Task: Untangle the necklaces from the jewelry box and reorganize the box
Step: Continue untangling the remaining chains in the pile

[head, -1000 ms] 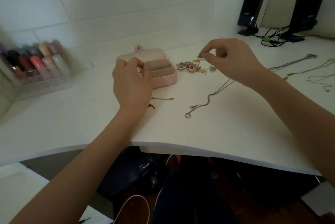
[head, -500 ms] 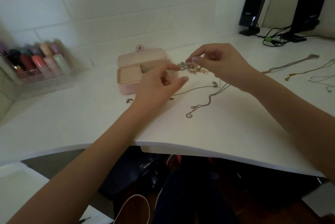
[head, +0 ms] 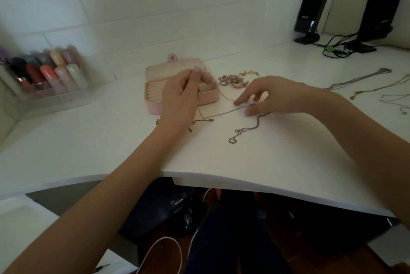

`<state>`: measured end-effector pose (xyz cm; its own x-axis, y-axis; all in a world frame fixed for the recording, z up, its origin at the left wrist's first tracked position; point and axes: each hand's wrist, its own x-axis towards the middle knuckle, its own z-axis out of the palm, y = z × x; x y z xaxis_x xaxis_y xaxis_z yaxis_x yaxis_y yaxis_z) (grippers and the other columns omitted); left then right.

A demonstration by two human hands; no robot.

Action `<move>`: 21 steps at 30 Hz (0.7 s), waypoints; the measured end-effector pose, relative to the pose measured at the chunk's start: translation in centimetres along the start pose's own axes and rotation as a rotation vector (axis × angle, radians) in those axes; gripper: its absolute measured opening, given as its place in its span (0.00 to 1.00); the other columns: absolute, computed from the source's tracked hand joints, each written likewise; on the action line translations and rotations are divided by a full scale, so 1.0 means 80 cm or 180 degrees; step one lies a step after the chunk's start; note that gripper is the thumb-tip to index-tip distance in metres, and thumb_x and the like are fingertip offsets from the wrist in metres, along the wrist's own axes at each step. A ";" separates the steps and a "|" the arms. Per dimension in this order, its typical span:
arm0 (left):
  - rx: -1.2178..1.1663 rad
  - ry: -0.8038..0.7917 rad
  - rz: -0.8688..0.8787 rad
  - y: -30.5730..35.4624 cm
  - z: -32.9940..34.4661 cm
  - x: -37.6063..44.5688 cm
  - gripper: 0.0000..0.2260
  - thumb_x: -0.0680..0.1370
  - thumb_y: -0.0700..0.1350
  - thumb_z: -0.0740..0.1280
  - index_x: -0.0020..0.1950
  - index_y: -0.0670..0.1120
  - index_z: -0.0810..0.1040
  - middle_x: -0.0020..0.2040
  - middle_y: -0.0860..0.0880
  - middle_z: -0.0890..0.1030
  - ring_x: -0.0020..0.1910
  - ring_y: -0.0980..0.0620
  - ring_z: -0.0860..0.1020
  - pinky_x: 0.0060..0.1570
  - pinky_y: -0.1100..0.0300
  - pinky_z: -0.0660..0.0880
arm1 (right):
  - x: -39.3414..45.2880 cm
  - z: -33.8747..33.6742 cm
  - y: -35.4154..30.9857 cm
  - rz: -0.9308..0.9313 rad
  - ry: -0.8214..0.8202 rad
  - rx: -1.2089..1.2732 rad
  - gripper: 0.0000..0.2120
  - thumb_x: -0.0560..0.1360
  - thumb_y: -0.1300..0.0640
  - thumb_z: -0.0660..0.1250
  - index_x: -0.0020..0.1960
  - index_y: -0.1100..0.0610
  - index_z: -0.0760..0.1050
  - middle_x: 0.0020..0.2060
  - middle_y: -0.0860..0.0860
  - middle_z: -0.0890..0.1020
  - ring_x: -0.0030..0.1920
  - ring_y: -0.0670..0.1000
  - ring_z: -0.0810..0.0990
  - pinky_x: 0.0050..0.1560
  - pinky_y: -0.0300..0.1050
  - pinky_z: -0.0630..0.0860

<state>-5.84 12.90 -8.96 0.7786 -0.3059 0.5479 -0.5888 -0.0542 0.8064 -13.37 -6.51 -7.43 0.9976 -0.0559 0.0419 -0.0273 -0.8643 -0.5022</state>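
The pink jewelry box (head: 155, 102) lies open on the white desk, its ring rolls showing at the left. My left hand (head: 182, 98) hovers over the box's right half and pinches a thin chain (head: 218, 114) between thumb and forefinger. The chain drops from the fingers, loops on the desk and runs right. My right hand (head: 275, 96) reaches left, blurred, with its fingers stretched out and their tips on that chain. A tangled cluster of jewelry (head: 233, 80) lies behind the right hand. Another chain (head: 246, 128) curls nearer the desk edge.
Several necklaces (head: 359, 79) lie stretched out at the far right. A clear organiser of coloured tubes (head: 44, 74) stands at the left. Two black speakers (head: 310, 12) with cables (head: 332, 50) sit at the back right. The desk's front edge (head: 221, 176) curves close to me.
My left hand has moved back over the box and lifted, pinching the thin chain. My right hand has left the tangled cluster and dropped to the chain on the desk.
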 end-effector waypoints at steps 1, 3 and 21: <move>-0.0025 0.0124 -0.0008 0.000 0.000 0.000 0.16 0.83 0.43 0.57 0.38 0.46 0.76 0.26 0.65 0.75 0.29 0.68 0.73 0.34 0.75 0.65 | 0.001 0.001 0.004 0.0044 0.0021 -0.0032 0.11 0.70 0.52 0.75 0.52 0.45 0.82 0.51 0.45 0.79 0.48 0.46 0.77 0.48 0.38 0.74; -0.0048 0.0417 -0.0036 0.000 -0.003 0.000 0.16 0.83 0.45 0.56 0.39 0.43 0.76 0.28 0.62 0.76 0.31 0.67 0.72 0.36 0.73 0.66 | 0.002 0.000 0.007 0.0035 0.0238 -0.0003 0.07 0.70 0.55 0.75 0.47 0.47 0.83 0.47 0.47 0.83 0.43 0.45 0.78 0.46 0.37 0.73; 0.0170 0.0798 0.0373 -0.004 -0.007 0.003 0.16 0.84 0.45 0.53 0.40 0.42 0.72 0.31 0.55 0.69 0.31 0.60 0.67 0.38 0.68 0.65 | 0.013 0.049 -0.036 -0.0407 0.0520 0.0378 0.06 0.69 0.55 0.76 0.45 0.54 0.84 0.37 0.42 0.78 0.31 0.37 0.72 0.35 0.28 0.68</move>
<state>-5.34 13.35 -8.96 0.7300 -0.0686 0.6800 -0.6834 -0.0845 0.7252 -11.99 -2.14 -9.35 0.9685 -0.0382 0.2461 0.1160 -0.8052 -0.5816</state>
